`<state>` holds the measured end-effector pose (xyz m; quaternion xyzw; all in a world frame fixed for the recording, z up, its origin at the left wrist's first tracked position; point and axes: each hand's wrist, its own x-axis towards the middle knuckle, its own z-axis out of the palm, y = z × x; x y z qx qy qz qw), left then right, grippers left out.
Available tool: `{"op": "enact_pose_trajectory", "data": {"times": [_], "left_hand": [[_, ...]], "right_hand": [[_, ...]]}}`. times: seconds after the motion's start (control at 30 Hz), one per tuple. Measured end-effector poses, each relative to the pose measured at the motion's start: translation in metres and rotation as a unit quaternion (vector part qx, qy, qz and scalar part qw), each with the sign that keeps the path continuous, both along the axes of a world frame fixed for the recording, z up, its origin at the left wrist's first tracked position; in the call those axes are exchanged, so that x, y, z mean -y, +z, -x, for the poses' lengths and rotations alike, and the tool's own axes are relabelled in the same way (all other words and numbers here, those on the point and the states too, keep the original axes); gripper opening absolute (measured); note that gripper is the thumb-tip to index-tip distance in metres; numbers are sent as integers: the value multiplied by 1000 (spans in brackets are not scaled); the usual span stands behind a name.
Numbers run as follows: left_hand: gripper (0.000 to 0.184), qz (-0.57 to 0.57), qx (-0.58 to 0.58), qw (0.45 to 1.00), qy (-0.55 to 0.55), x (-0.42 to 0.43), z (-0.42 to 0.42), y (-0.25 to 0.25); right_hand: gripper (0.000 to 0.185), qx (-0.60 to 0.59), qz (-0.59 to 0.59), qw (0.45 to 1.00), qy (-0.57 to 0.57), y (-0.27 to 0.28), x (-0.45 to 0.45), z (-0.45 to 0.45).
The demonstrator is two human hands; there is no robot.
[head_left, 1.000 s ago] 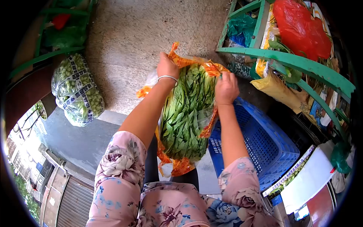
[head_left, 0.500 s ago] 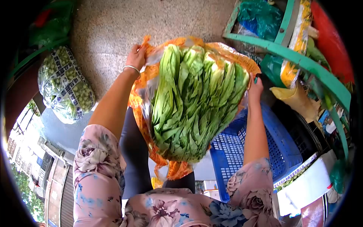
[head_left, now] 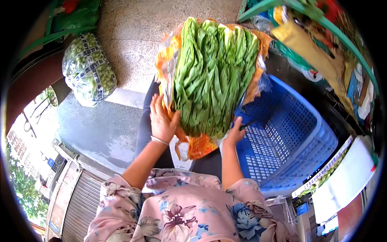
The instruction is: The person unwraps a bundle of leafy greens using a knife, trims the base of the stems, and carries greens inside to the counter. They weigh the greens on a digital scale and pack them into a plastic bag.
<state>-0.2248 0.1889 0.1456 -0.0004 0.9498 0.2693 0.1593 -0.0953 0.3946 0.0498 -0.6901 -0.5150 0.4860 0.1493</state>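
Note:
A bundle of long green leafy lettuce (head_left: 211, 80) lies on an opened orange and clear plastic bag (head_left: 201, 147), stems away from me. My left hand (head_left: 163, 123) is open, fingers spread against the bag's left side near the leaf tips. At the lower right of the leaves is my right hand (head_left: 234, 133), its fingers closed around a small dark tool (head_left: 246, 125) whose kind I cannot make out. That hand sits close to the leaf tips, beside the crate.
A blue perforated plastic crate (head_left: 290, 137) stands to the right. On the left lies a clear bag of green vegetables (head_left: 89, 68). A green metal frame (head_left: 322, 22) and brown paper-like wrapping (head_left: 314, 52) occupy the upper right.
Both hands have let go of the bag's upper edges and come down toward the leaf tips. The lettuce appears higher in view, and more of the blue crate shows.

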Motion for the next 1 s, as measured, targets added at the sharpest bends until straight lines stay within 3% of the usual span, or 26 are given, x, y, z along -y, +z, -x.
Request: {"op": "enact_pose_trajectory", "data": {"times": [0.07, 0.1, 0.2, 0.23, 0.27, 0.33, 0.37, 0.4, 0.47, 0.5, 0.6, 0.67, 0.8, 0.87, 0.93, 1.0], "left_hand": [[77, -51, 39, 997, 51, -1, -57, 5], [82, -38, 74, 993, 89, -3, -80, 4], [92, -12, 91, 981, 173, -10, -121, -12], [81, 7, 111, 966, 233, -9, -131, -21], [81, 7, 105, 968, 228, -3, -139, -29], [74, 9, 155, 980, 124, 13, -140, -34], [61, -45, 242, 942, 227, 13, -144, -39], [48, -82, 313, 884, 336, 2, -132, -23], [31, -141, 362, 854, 346, 46, -161, -75], [23, -145, 402, 822, 377, 45, -157, -66], [21, -235, 424, 758, 436, 57, -156, -72], [23, -237, 454, 729, 454, 82, -166, -102], [22, -286, 479, 716, 420, 118, -171, -156], [21, -299, 485, 709, 416, 128, -171, -190], [21, -328, 494, 715, 369, 125, -159, -224], [24, -293, 372, 864, 173, 115, -164, -239]], "right_hand": [[48, 76, -8, 995, 66, 3, 27, -44], [55, 117, 73, 987, 88, 18, 37, -54], [56, 190, 124, 962, 155, 40, 54, -72], [47, 219, 127, 954, 162, 36, 61, -80], [47, 212, 128, 956, 158, 34, 60, -90], [33, 77, 386, 912, 117, 33, 58, -111], [19, 28, 400, 912, 88, 30, 61, -120], [19, 22, 401, 912, 78, 29, 60, -125], [12, -31, 382, 923, 31, 25, 52, -138], [12, -5, 376, 926, 21, 17, 51, -143], [16, -25, 385, 923, 1, -14, 49, -156], [16, -18, 411, 911, -27, -41, 51, -159], [15, -89, 422, 900, -58, -100, 67, -152], [15, -180, 416, 889, -67, -116, 74, -148], [15, -185, 373, 907, -69, -123, 75, -142], [16, -211, 329, 920, -38, -121, 76, -151]]}}
